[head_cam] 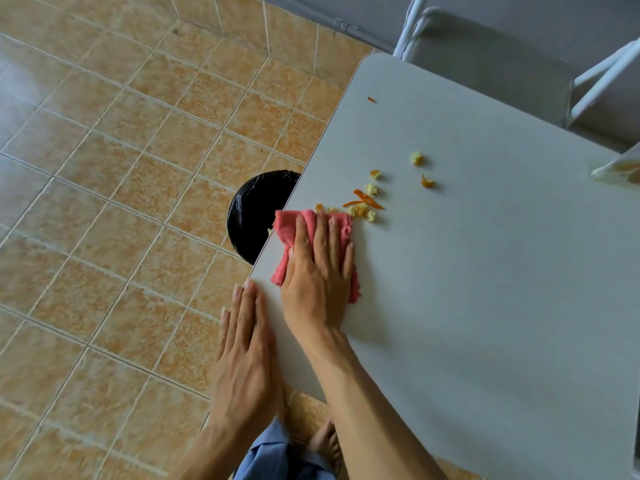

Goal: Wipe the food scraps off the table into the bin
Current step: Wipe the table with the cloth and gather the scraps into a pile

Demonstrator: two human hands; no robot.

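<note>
My right hand [317, 271] lies flat on a pink cloth [311, 237], pressing it to the grey table [485, 271] near its left edge; my left hand [244, 344] rests open along that edge, fingers straight; yellow and orange food scraps [363, 206] lie just beyond the cloth, some touching it, others scattered farther up; a bin lined with a black bag [254, 213] stands on the tiled floor [104, 202], partly under the table edge; a white folding chair [485, 64] stands at the far end.
</note>
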